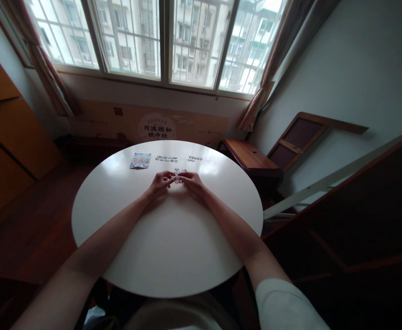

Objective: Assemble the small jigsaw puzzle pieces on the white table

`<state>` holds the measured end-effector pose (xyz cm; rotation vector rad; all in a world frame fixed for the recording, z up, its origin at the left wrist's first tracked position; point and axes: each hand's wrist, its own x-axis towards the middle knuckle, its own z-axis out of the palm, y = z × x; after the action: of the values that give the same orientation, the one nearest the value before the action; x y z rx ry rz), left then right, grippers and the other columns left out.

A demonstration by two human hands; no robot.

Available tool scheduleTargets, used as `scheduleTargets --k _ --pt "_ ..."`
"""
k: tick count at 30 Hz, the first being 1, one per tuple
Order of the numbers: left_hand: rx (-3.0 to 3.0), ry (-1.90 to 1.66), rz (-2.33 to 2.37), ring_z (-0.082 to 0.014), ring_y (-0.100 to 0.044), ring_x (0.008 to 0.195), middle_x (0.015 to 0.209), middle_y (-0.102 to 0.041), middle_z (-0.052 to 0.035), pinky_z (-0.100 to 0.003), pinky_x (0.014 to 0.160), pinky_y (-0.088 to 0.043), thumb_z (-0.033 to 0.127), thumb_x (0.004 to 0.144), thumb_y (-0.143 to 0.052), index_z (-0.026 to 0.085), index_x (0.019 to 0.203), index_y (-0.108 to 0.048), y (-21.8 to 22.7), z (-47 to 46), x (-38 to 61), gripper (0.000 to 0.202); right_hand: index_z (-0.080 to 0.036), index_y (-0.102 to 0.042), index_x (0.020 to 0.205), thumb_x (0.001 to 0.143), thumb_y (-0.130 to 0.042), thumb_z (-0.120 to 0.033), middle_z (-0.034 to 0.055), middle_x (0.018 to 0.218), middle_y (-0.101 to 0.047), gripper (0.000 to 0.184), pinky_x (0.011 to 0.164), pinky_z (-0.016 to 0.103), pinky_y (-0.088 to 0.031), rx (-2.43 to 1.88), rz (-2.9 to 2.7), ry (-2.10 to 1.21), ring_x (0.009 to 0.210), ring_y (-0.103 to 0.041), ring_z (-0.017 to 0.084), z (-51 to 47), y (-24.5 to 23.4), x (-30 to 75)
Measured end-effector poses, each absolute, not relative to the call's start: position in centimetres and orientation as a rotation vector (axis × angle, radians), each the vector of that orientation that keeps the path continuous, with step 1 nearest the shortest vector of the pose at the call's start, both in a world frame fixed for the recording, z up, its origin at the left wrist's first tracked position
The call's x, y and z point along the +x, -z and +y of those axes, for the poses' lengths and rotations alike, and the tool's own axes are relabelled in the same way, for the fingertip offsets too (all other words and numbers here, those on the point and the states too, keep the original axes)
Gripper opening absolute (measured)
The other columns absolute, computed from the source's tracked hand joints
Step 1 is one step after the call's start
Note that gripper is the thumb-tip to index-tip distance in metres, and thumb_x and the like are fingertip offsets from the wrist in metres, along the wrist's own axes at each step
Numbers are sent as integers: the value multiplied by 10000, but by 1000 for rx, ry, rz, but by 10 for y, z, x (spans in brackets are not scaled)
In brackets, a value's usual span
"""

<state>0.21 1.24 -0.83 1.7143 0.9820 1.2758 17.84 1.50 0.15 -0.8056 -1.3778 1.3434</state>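
My left hand (162, 180) and my right hand (191, 179) meet fingertip to fingertip above the white round table (166, 238). Both are closed in a pinch around a small bluish jigsaw piece (177, 176); whether it is one piece or two joined is too small to tell. Several loose jigsaw pieces (178, 182) lie in a little heap beneath and around the fingers, partly hidden by them. Beyond my left hand, more pieces are laid out in rows (166, 159). A smaller group of pieces (195, 158) sits past my right hand.
A colourful picture sheet (140, 161) lies on the table's far left. Behind the table's right side stand a wooden bench (247, 153) and a leaning wooden frame (299, 137). A printed banner (187, 121) runs below the barred windows (197, 46).
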Motion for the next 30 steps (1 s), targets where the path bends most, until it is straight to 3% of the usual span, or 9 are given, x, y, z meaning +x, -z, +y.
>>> scheduleTargets --k 17,30 --pt "1708 -1298 995 -89 -536 493 770 -659 -77 -218 416 -465 502 662 -711 109 813 -668 3 8 4 424 -146 -681 815 541 -801 -376 45 728 -702 378 658 285 -472 -834 -1359 -1326 665 -629 150 18 1 179" --pt "1700 -1301 998 -88 -525 474 703 -636 -53 -217 416 -456 470 672 -706 108 804 -663 2 7 4 389 -149 -634 696 529 -798 -379 10 640 -657 329 586 247 -428 -856 -1376 -1297 591 -580 119 20 2 179"
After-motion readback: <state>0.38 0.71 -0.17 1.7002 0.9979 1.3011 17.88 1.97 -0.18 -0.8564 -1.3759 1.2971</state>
